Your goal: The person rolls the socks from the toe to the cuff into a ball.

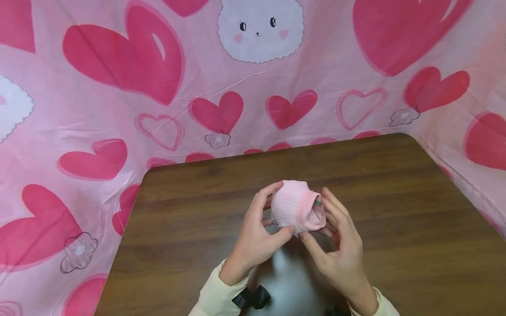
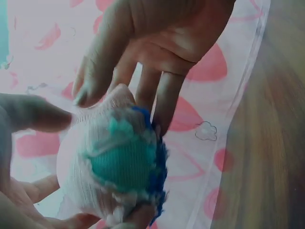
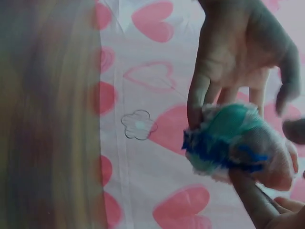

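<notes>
A bundled pink ribbed sock (image 1: pixel 288 204) is held up between both hands over the wooden table. My left hand (image 1: pixel 254 239) grips it from the left, with the thumb low at the front and fingers around the far side. On the right, my right hand (image 1: pixel 341 252) curls around the cuff (image 1: pixel 306 208), whose opening faces right; its thumb lies near the left thumb. A teal patch (image 2: pixel 124 164) shows on the sock's underside in the left wrist view. Frayed blue yarn (image 3: pixel 205 145) edges that side in the right wrist view.
The dark brown wooden table (image 1: pixel 197 206) extends around the hands. A pink sheet with hearts (image 1: pixel 292 109) hangs behind it and along its sides. A black strap with a small device (image 1: pixel 253 298) sits at the left wrist over a pale sleeve (image 1: pixel 221 294).
</notes>
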Action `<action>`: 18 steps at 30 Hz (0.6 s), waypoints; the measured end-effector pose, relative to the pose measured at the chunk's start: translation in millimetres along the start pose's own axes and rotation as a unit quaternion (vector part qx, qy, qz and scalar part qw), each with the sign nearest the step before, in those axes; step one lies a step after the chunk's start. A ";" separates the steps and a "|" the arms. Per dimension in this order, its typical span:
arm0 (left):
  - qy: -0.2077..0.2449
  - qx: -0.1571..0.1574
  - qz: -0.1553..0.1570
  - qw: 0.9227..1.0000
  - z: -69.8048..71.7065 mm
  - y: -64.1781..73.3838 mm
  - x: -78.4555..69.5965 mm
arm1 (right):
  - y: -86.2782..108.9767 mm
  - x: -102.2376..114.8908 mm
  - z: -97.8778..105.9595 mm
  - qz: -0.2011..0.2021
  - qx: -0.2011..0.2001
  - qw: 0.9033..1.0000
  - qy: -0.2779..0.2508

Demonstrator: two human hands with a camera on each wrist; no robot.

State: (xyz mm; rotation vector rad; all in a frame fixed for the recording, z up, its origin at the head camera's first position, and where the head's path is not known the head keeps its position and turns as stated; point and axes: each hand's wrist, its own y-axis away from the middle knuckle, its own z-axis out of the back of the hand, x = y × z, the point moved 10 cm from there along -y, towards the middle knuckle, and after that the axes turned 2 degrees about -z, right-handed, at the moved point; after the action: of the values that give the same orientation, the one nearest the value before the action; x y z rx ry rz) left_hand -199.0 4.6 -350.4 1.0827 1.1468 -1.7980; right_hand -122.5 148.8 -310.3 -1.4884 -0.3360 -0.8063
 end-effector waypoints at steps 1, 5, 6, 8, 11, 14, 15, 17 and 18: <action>0.005 0.004 0.004 1.000 0.6 1.0 -0.3 | -0.3 -0.9 2.9 0.007 -0.011 1.000 0.000; 0.019 0.011 0.015 1.000 1.9 4.2 -1.6 | 1.3 -3.7 10.6 0.030 -0.041 0.999 0.007; 0.023 0.012 0.017 1.000 1.9 5.0 -2.1 | 2.1 -4.2 11.5 0.032 -0.043 0.999 0.005; 0.027 0.017 0.021 0.999 1.5 5.9 -3.4 | 3.1 -5.7 14.4 0.032 -0.047 0.998 -0.006; 0.030 0.026 0.021 0.999 0.1 5.5 -5.6 | 3.8 -10.5 18.1 0.022 -0.044 0.999 -0.011; -0.006 0.026 0.016 1.000 1.1 3.8 -6.1 | 5.2 -19.6 20.3 0.002 -0.029 0.999 -0.017; -0.018 0.025 0.014 0.999 1.6 3.1 -5.6 | 5.9 -23.0 20.0 -0.007 -0.019 1.000 -0.023; -0.041 0.022 0.011 0.999 2.6 1.7 -4.3 | 7.6 -30.4 19.0 -0.027 0.000 0.999 -0.035; -0.049 0.022 0.011 0.998 2.8 1.0 -3.1 | 8.6 -33.8 18.5 -0.038 0.008 0.999 -0.037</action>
State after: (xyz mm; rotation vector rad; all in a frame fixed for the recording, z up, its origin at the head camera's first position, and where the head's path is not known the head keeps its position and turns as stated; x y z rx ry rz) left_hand -197.7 2.1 -347.3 1.0159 1.0377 -1.8461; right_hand -135.6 174.6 -337.1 -1.4998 -0.4559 -0.8071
